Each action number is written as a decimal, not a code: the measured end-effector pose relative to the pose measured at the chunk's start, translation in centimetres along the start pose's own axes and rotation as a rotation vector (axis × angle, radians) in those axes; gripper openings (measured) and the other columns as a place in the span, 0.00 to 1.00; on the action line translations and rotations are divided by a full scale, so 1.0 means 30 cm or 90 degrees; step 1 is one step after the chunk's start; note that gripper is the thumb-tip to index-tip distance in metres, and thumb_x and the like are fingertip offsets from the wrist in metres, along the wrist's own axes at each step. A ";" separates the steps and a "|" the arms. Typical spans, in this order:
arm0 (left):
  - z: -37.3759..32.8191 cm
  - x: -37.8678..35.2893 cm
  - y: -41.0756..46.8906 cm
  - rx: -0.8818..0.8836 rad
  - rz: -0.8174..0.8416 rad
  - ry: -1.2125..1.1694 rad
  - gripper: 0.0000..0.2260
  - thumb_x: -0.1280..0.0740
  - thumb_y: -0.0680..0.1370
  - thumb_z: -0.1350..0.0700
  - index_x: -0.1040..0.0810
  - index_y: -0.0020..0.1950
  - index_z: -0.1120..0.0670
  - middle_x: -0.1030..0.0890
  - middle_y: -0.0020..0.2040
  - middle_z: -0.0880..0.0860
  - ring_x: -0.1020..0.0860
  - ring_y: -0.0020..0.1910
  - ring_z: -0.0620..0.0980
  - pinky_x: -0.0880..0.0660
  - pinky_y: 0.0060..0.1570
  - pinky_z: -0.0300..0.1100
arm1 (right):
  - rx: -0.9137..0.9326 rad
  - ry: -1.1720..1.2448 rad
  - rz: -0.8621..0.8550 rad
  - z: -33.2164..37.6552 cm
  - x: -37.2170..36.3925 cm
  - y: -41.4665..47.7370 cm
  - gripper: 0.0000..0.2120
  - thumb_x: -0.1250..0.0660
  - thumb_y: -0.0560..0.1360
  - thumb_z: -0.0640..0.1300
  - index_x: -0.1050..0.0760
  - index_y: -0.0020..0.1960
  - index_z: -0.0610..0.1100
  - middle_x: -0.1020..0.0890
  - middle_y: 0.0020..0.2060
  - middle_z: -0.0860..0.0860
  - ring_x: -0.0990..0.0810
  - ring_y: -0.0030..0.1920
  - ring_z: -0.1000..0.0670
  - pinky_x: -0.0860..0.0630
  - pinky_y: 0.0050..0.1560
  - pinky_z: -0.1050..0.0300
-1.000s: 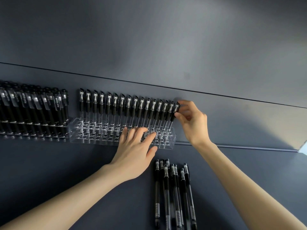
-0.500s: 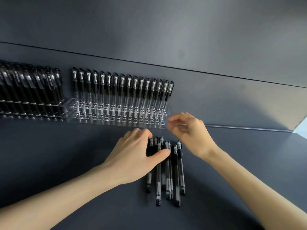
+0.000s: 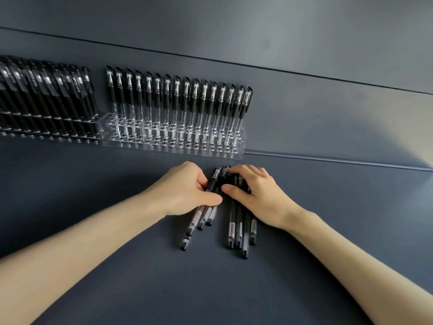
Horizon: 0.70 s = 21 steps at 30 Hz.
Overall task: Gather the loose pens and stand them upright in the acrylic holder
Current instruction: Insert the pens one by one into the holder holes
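Black loose pens (image 3: pixel 239 228) lie near-to-far on the bench (image 3: pixel 351 195), caps toward the acrylic holder (image 3: pixel 173 150) just beyond; left hand (image 3: pixel 187 191) grips one cluster, right hand (image 3: pixel 260 195) arches over the other, its grip unclear.

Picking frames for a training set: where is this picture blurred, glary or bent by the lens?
Head view: the full rack at far left is smeared soft; the acrylic holder shows small glints; a bright patch glares at the right edge; the wall seam slants across the frame; left hand, right hand and loose pens are fairly sharp.
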<state>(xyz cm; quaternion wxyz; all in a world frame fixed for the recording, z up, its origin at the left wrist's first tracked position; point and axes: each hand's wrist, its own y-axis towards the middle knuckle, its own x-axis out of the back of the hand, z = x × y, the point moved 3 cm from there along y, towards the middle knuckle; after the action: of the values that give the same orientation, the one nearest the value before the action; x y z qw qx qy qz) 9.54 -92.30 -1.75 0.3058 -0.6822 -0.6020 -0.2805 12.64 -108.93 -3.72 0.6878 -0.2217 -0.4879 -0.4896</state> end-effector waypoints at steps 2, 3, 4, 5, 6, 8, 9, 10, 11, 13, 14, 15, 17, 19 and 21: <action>0.005 0.007 0.009 0.016 0.021 -0.034 0.21 0.24 0.67 0.49 0.20 0.48 0.65 0.22 0.38 0.59 0.26 0.38 0.50 0.28 0.47 0.44 | -0.003 0.015 -0.001 -0.004 -0.002 0.002 0.22 0.40 0.76 0.59 0.32 0.66 0.49 0.27 0.62 0.52 0.33 0.63 0.46 0.35 0.65 0.46; 0.008 0.007 0.012 0.025 0.034 -0.043 0.21 0.24 0.67 0.48 0.20 0.48 0.64 0.25 0.38 0.56 0.28 0.39 0.49 0.28 0.48 0.44 | -0.004 0.025 -0.002 -0.005 -0.002 0.002 0.22 0.39 0.76 0.59 0.31 0.64 0.49 0.26 0.60 0.52 0.33 0.62 0.47 0.35 0.64 0.46; 0.010 0.008 0.014 0.031 0.043 -0.050 0.21 0.23 0.67 0.48 0.20 0.48 0.64 0.26 0.39 0.54 0.28 0.40 0.48 0.29 0.49 0.45 | -0.005 0.034 -0.002 -0.007 -0.002 0.002 0.21 0.39 0.75 0.59 0.31 0.63 0.48 0.26 0.59 0.53 0.32 0.61 0.47 0.34 0.64 0.47; 0.009 0.007 0.016 0.034 0.050 -0.052 0.22 0.23 0.66 0.49 0.20 0.49 0.65 0.26 0.39 0.54 0.28 0.40 0.48 0.29 0.50 0.45 | -0.004 0.041 -0.003 -0.006 0.000 0.002 0.21 0.39 0.75 0.59 0.30 0.63 0.48 0.25 0.58 0.53 0.32 0.60 0.48 0.34 0.63 0.47; 0.007 0.008 0.016 0.036 0.053 -0.049 0.23 0.23 0.66 0.48 0.20 0.49 0.65 0.25 0.40 0.53 0.27 0.41 0.49 0.28 0.52 0.47 | -0.005 0.048 -0.005 -0.007 0.001 0.001 0.21 0.38 0.75 0.59 0.30 0.62 0.48 0.25 0.57 0.53 0.31 0.59 0.49 0.33 0.63 0.47; -0.004 0.010 0.016 0.039 0.058 -0.020 0.21 0.23 0.65 0.48 0.19 0.48 0.63 0.21 0.41 0.54 0.23 0.43 0.52 0.27 0.57 0.48 | -0.014 0.065 -0.013 -0.005 0.003 -0.002 0.20 0.36 0.75 0.58 0.29 0.61 0.47 0.24 0.55 0.53 0.30 0.58 0.50 0.33 0.62 0.47; -0.012 0.011 0.015 0.040 0.064 -0.003 0.20 0.23 0.65 0.48 0.19 0.46 0.62 0.18 0.43 0.53 0.21 0.44 0.53 0.26 0.56 0.46 | -0.018 0.076 -0.019 -0.003 0.004 -0.005 0.20 0.35 0.74 0.58 0.28 0.61 0.47 0.24 0.55 0.53 0.29 0.58 0.50 0.32 0.62 0.47; -0.019 0.013 0.016 0.040 0.072 0.009 0.19 0.23 0.66 0.48 0.18 0.46 0.61 0.17 0.45 0.54 0.20 0.47 0.53 0.26 0.54 0.45 | -0.021 0.088 -0.026 -0.002 0.003 -0.006 0.20 0.34 0.74 0.58 0.29 0.60 0.47 0.23 0.54 0.53 0.27 0.58 0.49 0.31 0.62 0.47; -0.025 0.013 0.017 0.042 0.082 0.020 0.18 0.23 0.67 0.48 0.18 0.47 0.60 0.16 0.48 0.54 0.20 0.49 0.52 0.26 0.52 0.43 | -0.021 0.098 -0.030 0.000 0.002 -0.007 0.21 0.33 0.73 0.57 0.29 0.61 0.47 0.23 0.54 0.53 0.26 0.58 0.48 0.31 0.62 0.46; -0.029 0.013 0.020 0.052 0.102 0.039 0.20 0.24 0.68 0.47 0.18 0.52 0.59 0.18 0.51 0.52 0.21 0.52 0.51 0.28 0.49 0.42 | -0.017 0.106 -0.032 0.000 0.000 -0.007 0.24 0.32 0.73 0.56 0.31 0.64 0.47 0.23 0.58 0.51 0.27 0.61 0.48 0.33 0.65 0.45; -0.030 0.012 0.020 0.057 0.109 0.045 0.22 0.24 0.68 0.46 0.20 0.54 0.59 0.19 0.53 0.51 0.23 0.53 0.51 0.29 0.50 0.41 | -0.013 0.102 -0.032 -0.002 0.000 -0.005 0.26 0.32 0.73 0.56 0.32 0.66 0.47 0.24 0.59 0.51 0.28 0.63 0.48 0.33 0.66 0.46; -0.029 0.012 0.022 0.061 0.112 0.051 0.23 0.25 0.68 0.46 0.21 0.56 0.59 0.21 0.53 0.50 0.24 0.54 0.51 0.29 0.51 0.41 | -0.011 0.097 -0.031 -0.003 0.003 -0.004 0.26 0.32 0.73 0.56 0.31 0.67 0.48 0.24 0.60 0.51 0.28 0.63 0.49 0.34 0.66 0.46; -0.032 0.013 0.019 0.063 0.117 0.062 0.22 0.25 0.68 0.45 0.22 0.53 0.60 0.21 0.52 0.52 0.24 0.52 0.52 0.29 0.49 0.42 | -0.015 0.091 -0.027 -0.001 0.008 -0.007 0.24 0.33 0.73 0.56 0.30 0.67 0.49 0.25 0.60 0.52 0.28 0.63 0.50 0.33 0.66 0.48; -0.037 0.012 0.011 0.055 0.115 0.060 0.19 0.26 0.70 0.46 0.24 0.43 0.61 0.24 0.41 0.53 0.26 0.42 0.51 0.32 0.41 0.41 | -0.008 0.082 -0.018 0.000 0.006 -0.011 0.22 0.33 0.74 0.56 0.27 0.65 0.49 0.25 0.61 0.52 0.28 0.63 0.50 0.34 0.67 0.48; -0.034 0.004 0.004 0.049 0.104 0.055 0.18 0.27 0.71 0.48 0.28 0.34 0.60 0.32 0.33 0.52 0.33 0.34 0.50 0.39 0.34 0.40 | -0.002 0.076 -0.012 0.001 0.004 -0.011 0.20 0.34 0.74 0.56 0.26 0.64 0.49 0.25 0.61 0.51 0.28 0.63 0.50 0.34 0.67 0.47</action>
<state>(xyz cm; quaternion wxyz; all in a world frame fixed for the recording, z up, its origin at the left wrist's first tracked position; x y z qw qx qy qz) 9.67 -93.00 -1.00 0.3791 -0.7043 -0.5407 -0.2607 12.35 -109.10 -3.65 0.7108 -0.1889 -0.4471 -0.5092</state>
